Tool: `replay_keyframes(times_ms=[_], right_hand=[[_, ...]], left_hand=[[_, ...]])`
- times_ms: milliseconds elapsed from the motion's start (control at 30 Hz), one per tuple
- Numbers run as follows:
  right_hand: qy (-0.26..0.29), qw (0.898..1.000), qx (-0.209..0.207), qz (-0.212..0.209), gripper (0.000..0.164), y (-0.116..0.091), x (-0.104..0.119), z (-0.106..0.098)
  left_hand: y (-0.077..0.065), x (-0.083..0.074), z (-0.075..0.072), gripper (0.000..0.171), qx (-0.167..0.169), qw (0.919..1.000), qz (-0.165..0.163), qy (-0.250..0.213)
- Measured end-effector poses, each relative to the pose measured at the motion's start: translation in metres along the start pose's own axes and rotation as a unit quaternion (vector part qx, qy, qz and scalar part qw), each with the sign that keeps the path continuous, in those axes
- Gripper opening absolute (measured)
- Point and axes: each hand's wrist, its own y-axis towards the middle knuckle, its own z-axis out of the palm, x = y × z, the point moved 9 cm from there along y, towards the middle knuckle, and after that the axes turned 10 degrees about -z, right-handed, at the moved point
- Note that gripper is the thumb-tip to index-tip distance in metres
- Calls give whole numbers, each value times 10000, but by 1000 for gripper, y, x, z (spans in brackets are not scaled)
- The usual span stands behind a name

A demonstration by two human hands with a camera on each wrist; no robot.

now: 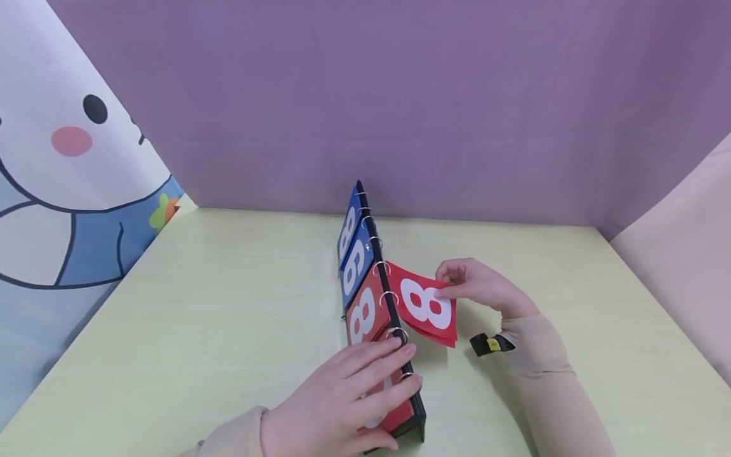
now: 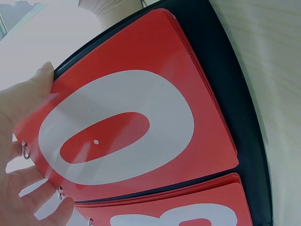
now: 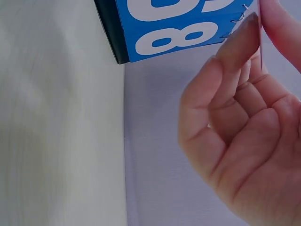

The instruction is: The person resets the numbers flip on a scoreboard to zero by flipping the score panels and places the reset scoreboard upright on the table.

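A tabletop flip scoreboard [image 1: 393,304] with a black frame and metal rings stands like a tent, its length running away from me. My left hand [image 1: 342,397] grips its near end, fingers over the top edge. In the left wrist view, the thumb lies at the end of a red 0 card [image 2: 174,52]. My right hand [image 1: 482,287] pinches the outer edge of red cards [image 1: 425,303] swung over to the right, showing a white 8. On the left face hangs another red 8 card [image 1: 362,314]. In the right wrist view the pinched red card [image 3: 261,47] appears edge-on.
Blue number cards [image 1: 355,263] hang on the far half of the scoreboard. A pale wood-grain table [image 1: 257,298] lies beneath it. Behind rises a purple backdrop [image 1: 365,101], with a cartoon-printed cloth [image 1: 68,190] at the left. A black strap with a yellow tag [image 1: 491,344] sits at my right wrist.
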Motion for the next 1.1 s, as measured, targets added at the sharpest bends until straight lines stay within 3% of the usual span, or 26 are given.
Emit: replay_keyframes(times_ms=[367, 600, 1100], right_hand=[[64, 9999, 57, 110, 23, -4, 0, -2], [-23, 9999, 100, -49, 19, -3, 4, -3], [41, 9997, -225, 8, 24, -12, 2, -17]], left_hand=[[0, 0, 0, 77, 11, 10000, -15, -24], [0, -1, -1, 77, -71, 9999, 38, 69], [0, -1, -1, 76, -177, 9997, 70, 148]])
